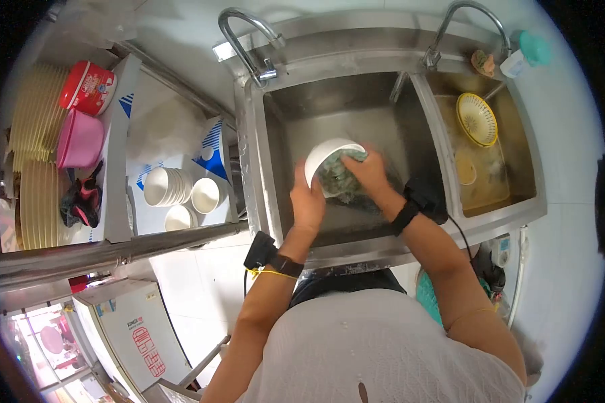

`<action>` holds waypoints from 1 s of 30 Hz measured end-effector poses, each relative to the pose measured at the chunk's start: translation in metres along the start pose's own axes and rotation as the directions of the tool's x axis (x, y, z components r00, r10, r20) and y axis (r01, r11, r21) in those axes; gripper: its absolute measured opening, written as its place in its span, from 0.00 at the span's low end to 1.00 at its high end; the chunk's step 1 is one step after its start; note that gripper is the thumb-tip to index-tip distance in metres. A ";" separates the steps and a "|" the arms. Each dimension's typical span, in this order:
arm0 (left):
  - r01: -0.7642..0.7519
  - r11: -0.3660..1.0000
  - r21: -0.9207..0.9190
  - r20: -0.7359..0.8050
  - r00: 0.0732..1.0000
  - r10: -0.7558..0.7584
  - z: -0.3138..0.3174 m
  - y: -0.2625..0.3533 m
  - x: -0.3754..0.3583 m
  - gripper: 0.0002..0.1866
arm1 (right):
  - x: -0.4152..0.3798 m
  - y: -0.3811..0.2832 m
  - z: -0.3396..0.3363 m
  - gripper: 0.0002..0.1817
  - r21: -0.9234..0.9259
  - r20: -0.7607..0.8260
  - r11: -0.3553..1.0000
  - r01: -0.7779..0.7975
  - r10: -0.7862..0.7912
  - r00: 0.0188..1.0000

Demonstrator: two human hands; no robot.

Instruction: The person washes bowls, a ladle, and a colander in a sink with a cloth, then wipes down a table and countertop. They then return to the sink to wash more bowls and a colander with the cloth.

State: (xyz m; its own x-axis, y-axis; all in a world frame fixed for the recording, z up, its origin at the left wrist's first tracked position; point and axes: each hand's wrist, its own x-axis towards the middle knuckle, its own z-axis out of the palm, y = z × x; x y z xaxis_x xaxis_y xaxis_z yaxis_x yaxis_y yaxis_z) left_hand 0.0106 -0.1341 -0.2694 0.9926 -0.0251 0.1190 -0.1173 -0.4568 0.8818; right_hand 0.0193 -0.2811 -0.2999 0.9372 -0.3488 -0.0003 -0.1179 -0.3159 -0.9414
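Observation:
Over the large left sink basin [356,111], my left hand [307,201] grips a white bowl [321,153] by its left side, the bowl tilted with its opening toward the lower right. My right hand [370,176] is closed on a greenish scrubbing cloth [339,176], which is pressed against the inside of the bowl. The fingers of the right hand are a little blurred. Dark straps with small black boxes sit on both wrists.
Two faucets [249,40] rise behind the basins. In the right basin [504,191] is a yellow-rimmed strainer basket [477,119]. Stacked white cups [165,187] stand on a shelf at left, near a pink container [81,139] and a red container [87,87]. A white cabinet [134,336] stands lower left.

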 end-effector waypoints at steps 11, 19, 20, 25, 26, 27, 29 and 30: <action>0.553 0.554 -0.622 0.138 0.774 -0.618 -0.007 0.001 0.009 0.12 | -0.063 0.020 -0.018 0.13 0.082 0.130 0.963 -0.257 0.245 0.961; 0.868 -0.151 -0.474 0.787 0.340 -0.515 0.010 -0.023 -0.025 0.05 | -0.060 -0.053 -0.010 0.17 -0.440 0.244 0.611 0.658 -0.624 0.743; 0.912 -0.113 -0.394 0.818 0.292 -0.495 0.008 -0.016 -0.025 0.05 | -0.054 -0.051 -0.008 0.17 -0.445 0.240 0.608 0.657 -0.626 0.742; 0.956 0.169 -0.240 0.876 0.289 -0.385 -0.020 -0.018 -0.021 0.06 | -0.023 -0.043 -0.020 0.15 0.451 0.381 0.849 -0.274 0.095 0.920; 0.963 0.153 -0.221 0.910 0.260 -0.322 -0.022 -0.019 -0.020 0.06 | -0.024 -0.036 -0.020 0.15 0.453 0.378 0.849 -0.272 0.093 0.921; 0.961 0.158 -0.225 0.910 0.266 -0.319 -0.020 -0.024 -0.021 0.06 | -0.024 -0.025 -0.015 0.15 0.516 0.364 0.787 -0.339 0.157 0.918; 0.947 -0.242 -0.210 0.974 0.182 -0.133 -0.012 -0.038 -0.031 0.07 | -0.037 -0.020 -0.002 0.18 0.632 0.294 0.675 -0.382 0.247 0.923; 0.944 -0.245 -0.221 0.972 0.192 -0.137 -0.011 -0.037 -0.033 0.07 | -0.049 -0.021 0.006 0.18 0.629 0.306 0.675 -0.386 0.242 0.921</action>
State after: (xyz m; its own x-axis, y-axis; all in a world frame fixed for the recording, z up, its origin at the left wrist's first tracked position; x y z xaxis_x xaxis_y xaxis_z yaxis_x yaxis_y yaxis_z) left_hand -0.0186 -0.1070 -0.3011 0.2382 -0.8063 -0.5415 0.9585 0.2852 -0.0030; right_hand -0.0220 -0.2526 -0.2823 0.9349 -0.1278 -0.3310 -0.2348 0.4766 -0.8472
